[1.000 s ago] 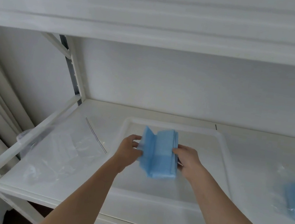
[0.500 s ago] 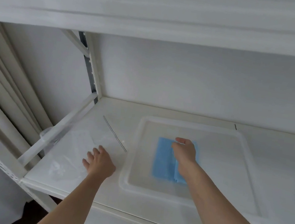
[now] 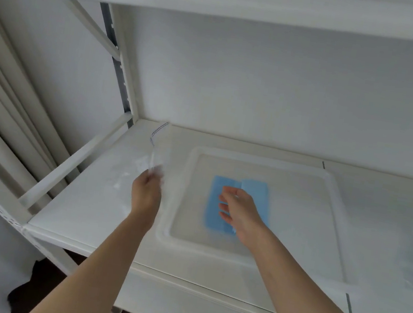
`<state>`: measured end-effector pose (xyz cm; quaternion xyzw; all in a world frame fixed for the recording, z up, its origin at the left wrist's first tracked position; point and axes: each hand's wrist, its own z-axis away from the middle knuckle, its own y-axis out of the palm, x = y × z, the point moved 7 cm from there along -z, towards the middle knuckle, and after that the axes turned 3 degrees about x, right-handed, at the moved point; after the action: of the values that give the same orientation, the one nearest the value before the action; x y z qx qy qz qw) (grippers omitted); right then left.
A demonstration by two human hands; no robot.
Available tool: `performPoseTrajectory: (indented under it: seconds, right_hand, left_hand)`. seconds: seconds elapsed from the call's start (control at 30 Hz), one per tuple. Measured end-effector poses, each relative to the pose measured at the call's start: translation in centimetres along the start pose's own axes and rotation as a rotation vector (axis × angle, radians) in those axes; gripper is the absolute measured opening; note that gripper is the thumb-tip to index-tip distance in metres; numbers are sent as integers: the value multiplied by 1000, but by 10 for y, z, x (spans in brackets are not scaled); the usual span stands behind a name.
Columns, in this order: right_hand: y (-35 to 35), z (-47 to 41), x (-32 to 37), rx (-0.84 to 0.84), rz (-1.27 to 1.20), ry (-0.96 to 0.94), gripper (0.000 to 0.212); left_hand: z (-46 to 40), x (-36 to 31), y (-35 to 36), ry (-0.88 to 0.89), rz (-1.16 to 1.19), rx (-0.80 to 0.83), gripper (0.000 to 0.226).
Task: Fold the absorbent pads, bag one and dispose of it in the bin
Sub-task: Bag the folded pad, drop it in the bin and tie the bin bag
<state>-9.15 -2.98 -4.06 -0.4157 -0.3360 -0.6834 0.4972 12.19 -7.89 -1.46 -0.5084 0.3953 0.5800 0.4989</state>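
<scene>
Bagging step: left hand (image 3: 147,192) pinches clear bag (image 3: 151,158), lifted; right hand (image 3: 238,211) relaxed, fingers spread over folded pad (image 3: 256,192). Next: open bag mouth, insert pad.

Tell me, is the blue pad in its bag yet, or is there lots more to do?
Not yet. Done: the blue pad lies folded in the white tray. In hand: the left hand holds the clear bag up off the shelf, while the right hand hovers open over the pad. Left: slip the pad in and bin it. No bin is in view.
</scene>
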Motion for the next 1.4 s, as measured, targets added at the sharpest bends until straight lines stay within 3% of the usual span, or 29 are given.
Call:
performPoseTrajectory:
  seconds: [0.07, 0.13, 0.27, 0.43, 0.53, 0.6, 0.7, 0.9, 0.97, 1.03, 1.1, 1.23, 1.4]
  right_hand:
    - [5, 9, -3, 121, -72, 59, 13]
    - [3, 14, -7, 192, -117, 115, 34]
    - [-1, 19, -19, 281, -219, 142, 60]
    - [-5, 44, -31, 364, -308, 146, 47]
    - [-21, 61, -39, 300, -333, 95, 37]
    - [-42, 75, -40, 234, -372, 54, 17]
    - [-71, 95, -46, 181, -447, 16, 2]
    - [-88, 170, -75, 116, -449, -137, 14]
    - [-87, 195, -94, 113, -407, -172, 12]
    - [-88, 217, -116, 115, -375, -147, 21]
    - [-91, 239, -135, 132, -389, -65, 26]
    - [-110, 277, -163, 221, -299, 93, 36]
    - [-158, 302, -206, 188, -176, 287, 28]
  left_hand:
    - [19, -3, 25, -132, 317, 127, 24]
    - [43, -7, 46, -213, 549, 250, 28]
    - [84, 5, 63, -304, 748, 331, 30]
    - [127, 47, 69, -507, 895, 391, 19]
    - [155, 66, 69, -614, 839, 369, 17]
    - [175, 69, 69, -645, 740, 357, 19]
    - [201, 77, 63, -660, 542, 314, 23]
    - [256, 124, 8, -625, 172, -48, 21]
    - [286, 129, 1, -669, 296, 15, 33]
    - [314, 127, 7, -701, 396, 196, 53]
    - [337, 123, 19, -680, 356, 376, 67]
    - [373, 122, 47, -585, 241, 624, 75]
    - [404, 156, 69, -638, 294, 483, 46]
